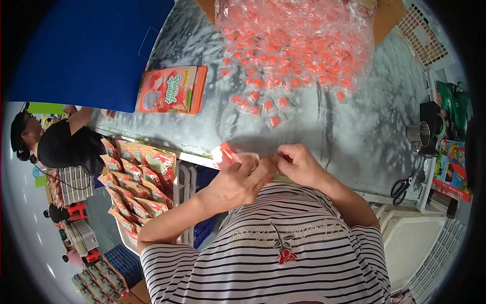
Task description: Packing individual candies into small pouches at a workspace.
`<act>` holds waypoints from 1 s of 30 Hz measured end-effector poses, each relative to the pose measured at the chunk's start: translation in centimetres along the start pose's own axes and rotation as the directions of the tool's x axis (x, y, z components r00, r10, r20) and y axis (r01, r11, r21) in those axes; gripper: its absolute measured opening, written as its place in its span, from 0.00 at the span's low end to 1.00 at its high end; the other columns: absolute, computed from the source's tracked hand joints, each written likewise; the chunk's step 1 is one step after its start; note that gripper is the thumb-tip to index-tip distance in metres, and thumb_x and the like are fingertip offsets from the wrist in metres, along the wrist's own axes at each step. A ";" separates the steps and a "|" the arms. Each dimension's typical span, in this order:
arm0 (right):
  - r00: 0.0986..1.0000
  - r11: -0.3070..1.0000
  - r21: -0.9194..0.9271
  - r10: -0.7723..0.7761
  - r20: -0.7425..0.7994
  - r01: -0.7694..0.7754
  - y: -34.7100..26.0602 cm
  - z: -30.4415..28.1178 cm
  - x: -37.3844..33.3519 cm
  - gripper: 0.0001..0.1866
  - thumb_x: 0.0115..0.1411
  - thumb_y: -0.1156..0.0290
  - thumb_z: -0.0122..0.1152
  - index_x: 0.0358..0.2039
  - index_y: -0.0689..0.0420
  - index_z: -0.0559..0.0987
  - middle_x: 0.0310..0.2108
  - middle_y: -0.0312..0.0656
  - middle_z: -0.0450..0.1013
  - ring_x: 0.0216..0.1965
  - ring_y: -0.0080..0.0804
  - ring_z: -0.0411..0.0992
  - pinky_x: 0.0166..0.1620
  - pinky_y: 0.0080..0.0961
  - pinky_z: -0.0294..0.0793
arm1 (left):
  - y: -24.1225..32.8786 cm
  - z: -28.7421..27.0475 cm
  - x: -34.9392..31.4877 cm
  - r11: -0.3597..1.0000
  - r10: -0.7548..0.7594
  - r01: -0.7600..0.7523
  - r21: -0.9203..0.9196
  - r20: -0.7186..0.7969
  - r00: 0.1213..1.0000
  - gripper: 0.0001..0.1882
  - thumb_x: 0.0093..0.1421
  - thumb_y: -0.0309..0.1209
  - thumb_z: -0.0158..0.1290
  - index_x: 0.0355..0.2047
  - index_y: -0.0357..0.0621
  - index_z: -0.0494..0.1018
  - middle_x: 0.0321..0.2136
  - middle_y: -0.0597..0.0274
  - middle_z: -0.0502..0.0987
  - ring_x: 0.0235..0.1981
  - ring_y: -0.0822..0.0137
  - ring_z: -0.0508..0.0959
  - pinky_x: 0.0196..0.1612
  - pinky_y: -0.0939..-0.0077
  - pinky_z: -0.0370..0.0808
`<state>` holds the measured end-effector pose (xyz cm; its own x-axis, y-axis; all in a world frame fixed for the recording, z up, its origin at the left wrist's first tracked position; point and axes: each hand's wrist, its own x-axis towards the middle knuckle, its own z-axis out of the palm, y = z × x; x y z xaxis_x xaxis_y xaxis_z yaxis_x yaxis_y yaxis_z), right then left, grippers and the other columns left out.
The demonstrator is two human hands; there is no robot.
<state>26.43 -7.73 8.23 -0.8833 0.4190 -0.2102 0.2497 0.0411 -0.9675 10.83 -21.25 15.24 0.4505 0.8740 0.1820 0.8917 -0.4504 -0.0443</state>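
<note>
Close to my body, at the table's near edge, my left hand point(240, 178) is closed on a red and white pouch point(226, 154), most of which the fingers hide. My right hand point(302, 164) meets it from the other side, thumb and fingers pinched together at what looks like the pouch's edge. Beyond the hands lies a small group of red candies in clear wrappers point(274, 121). Farther back a big heap of the same wrapped candies point(298, 55) spills out of a clear plastic bag point(344, 30). A stack of flat red pouches point(169, 90) rests at the left.
Filled pouches point(136, 172) stand in rows in a white crate at my left. A blue panel point(86, 50) covers the far left. Black scissors point(401, 190) and a metal cup point(418, 133) are at the right edge. Another person point(66, 142) works beyond the left side.
</note>
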 end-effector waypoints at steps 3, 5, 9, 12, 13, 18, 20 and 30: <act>0.989 0.970 -0.224 -0.117 -0.089 0.095 -1.2 0.3 -0.2 0.06 0.56 0.75 0.55 0.25 0.65 0.75 0.21 0.51 0.73 0.22 0.40 0.73 0.26 0.33 0.69 | 0.6 1.0 0.0 0.987 -0.087 0.113 -0.117 0.206 0.975 0.14 0.54 0.32 0.52 0.35 0.32 0.74 0.32 0.54 0.70 0.30 0.58 0.75 0.29 0.72 0.75; 0.977 0.957 -0.249 -0.183 -0.105 0.152 -1.6 0.6 -0.2 0.05 0.55 0.76 0.56 0.25 0.65 0.75 0.23 0.54 0.73 0.24 0.50 0.73 0.28 0.37 0.70 | 0.4 1.7 0.2 0.983 -0.117 0.145 -0.113 0.222 0.968 0.14 0.52 0.31 0.53 0.38 0.36 0.74 0.32 0.55 0.70 0.28 0.61 0.76 0.27 0.72 0.74; 0.982 0.927 -0.333 -0.188 -0.026 0.169 -1.8 0.2 0.2 0.05 0.54 0.76 0.57 0.26 0.64 0.77 0.23 0.54 0.74 0.27 0.50 0.75 0.30 0.38 0.72 | 0.3 0.9 0.8 0.932 -0.151 0.228 -0.281 0.269 0.951 0.10 0.50 0.27 0.53 0.31 0.33 0.73 0.31 0.52 0.71 0.29 0.55 0.75 0.31 0.68 0.76; 0.995 0.964 -0.266 0.051 0.090 -0.025 0.7 -1.7 2.4 0.06 0.53 0.76 0.58 0.30 0.63 0.80 0.25 0.52 0.77 0.28 0.44 0.77 0.34 0.35 0.75 | 0.8 0.0 0.8 0.897 0.018 0.026 -0.442 0.096 0.995 0.09 0.47 0.23 0.53 0.30 0.33 0.72 0.29 0.52 0.71 0.33 0.54 0.76 0.32 0.67 0.76; 0.992 0.960 -0.274 0.077 0.095 -0.049 0.9 -1.9 2.8 0.06 0.53 0.75 0.59 0.31 0.62 0.80 0.25 0.51 0.77 0.29 0.41 0.77 0.35 0.34 0.75 | 1.3 -0.1 1.0 0.908 -0.003 0.043 -0.417 0.097 0.995 0.11 0.44 0.22 0.53 0.30 0.32 0.72 0.27 0.52 0.72 0.36 0.54 0.75 0.32 0.66 0.76; 0.974 0.996 -0.084 0.027 0.223 -0.008 1.5 -1.7 4.3 0.10 0.56 0.70 0.61 0.34 0.63 0.79 0.29 0.49 0.77 0.32 0.38 0.77 0.37 0.31 0.75 | -0.1 -2.1 -0.2 0.809 -0.182 0.218 -0.546 0.119 0.976 0.12 0.46 0.23 0.56 0.34 0.34 0.73 0.29 0.50 0.73 0.30 0.51 0.77 0.32 0.65 0.76; 0.940 0.922 -0.232 -0.333 -0.069 0.310 1.3 -1.5 5.7 0.13 0.58 0.66 0.62 0.38 0.63 0.76 0.34 0.46 0.76 0.36 0.40 0.75 0.39 0.32 0.74 | -0.2 -2.0 -0.7 0.792 -0.266 0.269 -0.548 0.088 0.960 0.12 0.48 0.23 0.57 0.35 0.35 0.73 0.30 0.50 0.75 0.29 0.51 0.77 0.33 0.64 0.76; 0.822 0.507 -0.786 -0.569 0.003 0.353 4.3 1.1 13.1 0.15 0.54 0.66 0.64 0.41 0.55 0.74 0.50 0.42 0.66 0.54 0.44 0.62 0.53 0.38 0.66 | 1.0 -0.8 -2.5 0.652 -0.628 0.566 -0.504 0.060 0.776 0.09 0.50 0.26 0.59 0.31 0.40 0.72 0.34 0.52 0.78 0.28 0.52 0.78 0.30 0.64 0.76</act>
<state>15.47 -3.05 1.13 -0.8695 0.3186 0.3775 0.1264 0.8822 -0.4535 10.53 -24.01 15.54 -0.2075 0.9720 0.1099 0.8147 0.1095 0.5694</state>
